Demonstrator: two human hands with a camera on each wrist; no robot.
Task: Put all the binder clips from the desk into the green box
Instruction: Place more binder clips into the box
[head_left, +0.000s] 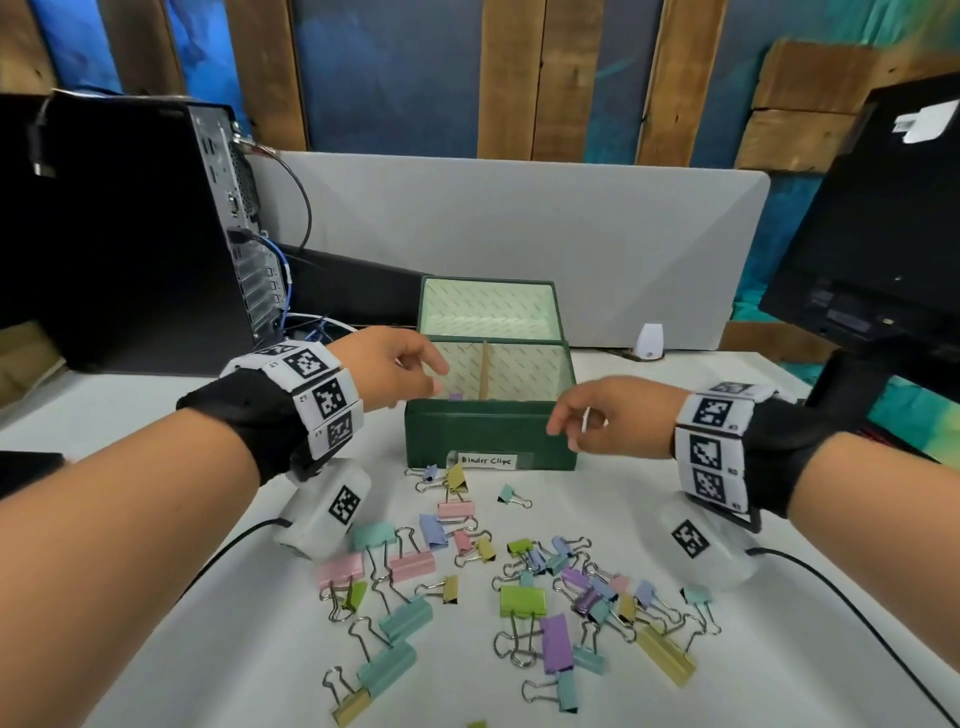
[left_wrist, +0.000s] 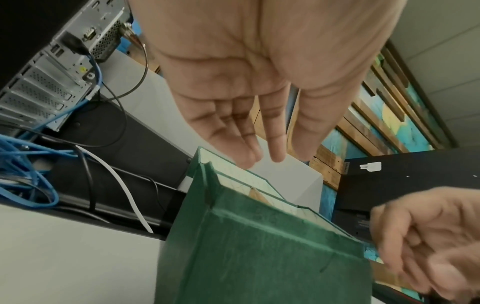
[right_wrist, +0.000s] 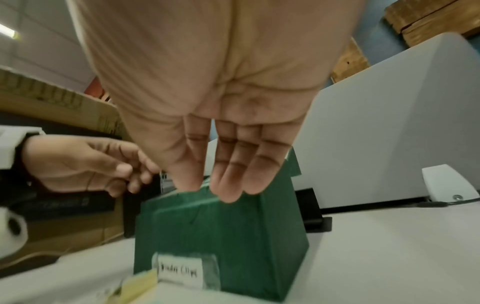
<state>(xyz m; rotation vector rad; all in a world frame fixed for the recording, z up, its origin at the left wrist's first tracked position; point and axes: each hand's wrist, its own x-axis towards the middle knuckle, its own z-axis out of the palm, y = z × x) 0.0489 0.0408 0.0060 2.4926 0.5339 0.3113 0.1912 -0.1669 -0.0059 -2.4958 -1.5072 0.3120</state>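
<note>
The green box (head_left: 483, 431) labelled "Binder Clips" stands open mid-desk, its lid tipped back; a wooden divider splits the inside. One purple clip (head_left: 455, 396) shows inside the left part. Several pastel binder clips (head_left: 519, 587) lie scattered on the white desk in front of the box. My left hand (head_left: 434, 376) hovers over the box's front left corner with its fingers relaxed and empty; the left wrist view shows the bare palm (left_wrist: 265, 152) above the box (left_wrist: 259, 257). My right hand (head_left: 563, 431) hangs at the front right corner, fingers straight and empty (right_wrist: 215, 189) over the box (right_wrist: 228, 226).
A black computer tower (head_left: 130, 234) with blue and black cables (head_left: 291, 270) stands at the back left. A dark monitor (head_left: 872, 234) is at the right. A grey partition (head_left: 519, 218) runs behind the box, with a small white device (head_left: 649, 340) at its foot.
</note>
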